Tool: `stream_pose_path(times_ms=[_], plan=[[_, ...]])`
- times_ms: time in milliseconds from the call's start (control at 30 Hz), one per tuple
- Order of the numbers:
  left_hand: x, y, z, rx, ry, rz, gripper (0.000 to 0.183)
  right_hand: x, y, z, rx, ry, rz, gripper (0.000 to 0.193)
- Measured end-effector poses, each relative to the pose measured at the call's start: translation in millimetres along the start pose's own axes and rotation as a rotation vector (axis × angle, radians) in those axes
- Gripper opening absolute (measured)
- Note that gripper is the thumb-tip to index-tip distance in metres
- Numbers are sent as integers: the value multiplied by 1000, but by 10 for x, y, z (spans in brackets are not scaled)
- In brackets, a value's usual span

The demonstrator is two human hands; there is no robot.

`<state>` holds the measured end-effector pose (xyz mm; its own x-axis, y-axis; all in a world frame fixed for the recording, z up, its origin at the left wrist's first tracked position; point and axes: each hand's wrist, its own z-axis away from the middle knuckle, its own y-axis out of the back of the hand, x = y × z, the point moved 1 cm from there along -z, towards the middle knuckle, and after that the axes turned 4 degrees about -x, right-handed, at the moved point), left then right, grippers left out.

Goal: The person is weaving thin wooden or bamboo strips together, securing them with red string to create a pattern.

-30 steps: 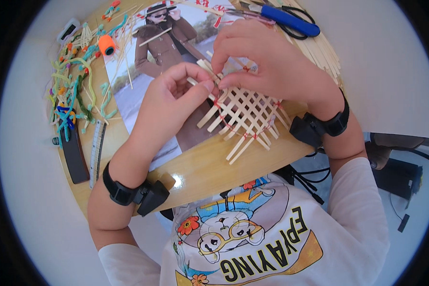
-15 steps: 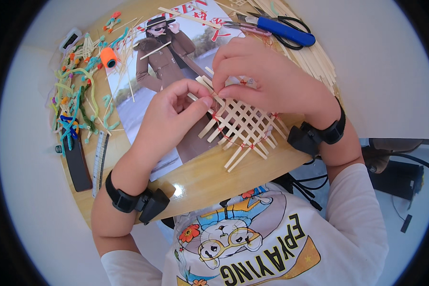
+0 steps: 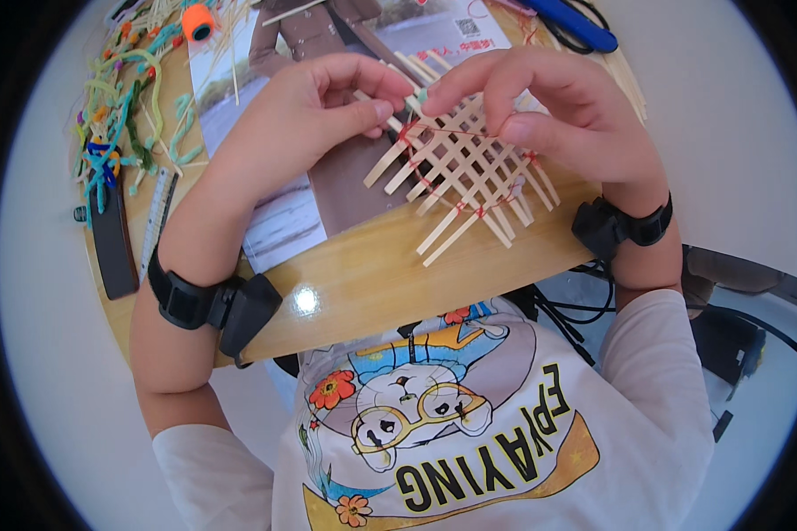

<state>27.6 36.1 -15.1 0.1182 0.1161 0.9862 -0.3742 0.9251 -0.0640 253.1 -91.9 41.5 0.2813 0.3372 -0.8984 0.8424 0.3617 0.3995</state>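
Observation:
A woven lattice of pale wooden strips (image 3: 474, 168) is tilted over the near edge of the table, its crossings bound round with red thread. At its upper left edge, my left hand (image 3: 314, 106) pinches the strip ends between thumb and fingers. Across the upper part of the lattice, a length of red thread (image 3: 456, 132) runs taut from beside the left fingertips to my right hand (image 3: 567, 102). The right thumb and a finger are closed on that thread, while the index finger reaches toward the strip ends at the top.
Under the work lies a magazine (image 3: 283, 221) with a coated figure on it. To the left are tangled coloured pipe cleaners (image 3: 119, 115), an orange spool (image 3: 199, 22), a ruler (image 3: 158, 208) and a dark bar (image 3: 115, 243). Blue-handled scissors (image 3: 576, 22) lie at the far right.
My right hand has drawn away from the left, stretching the red thread between them. The left hand keeps its pinch on the lattice edge. The whole view has shifted.

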Motion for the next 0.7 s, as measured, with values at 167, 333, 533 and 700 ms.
stream_pose_path(times_ms=[167, 333, 533, 700], plan=[[-13, -7, -15, 8, -27, -109, 24, -20, -102, -5, -29, 87, -283, 11], [-67, 21, 27, 27, -34, -140, 23, -127, -122, -87, -100, 79, -463, 15], [-89, 28, 4, 54, -66, -165, 22, 77, 29, 18, -313, 324, -563, 14], [-80, 50, 11, 59, -57, -202, 22, -22, 108, 0, -425, 284, -582, 13]])
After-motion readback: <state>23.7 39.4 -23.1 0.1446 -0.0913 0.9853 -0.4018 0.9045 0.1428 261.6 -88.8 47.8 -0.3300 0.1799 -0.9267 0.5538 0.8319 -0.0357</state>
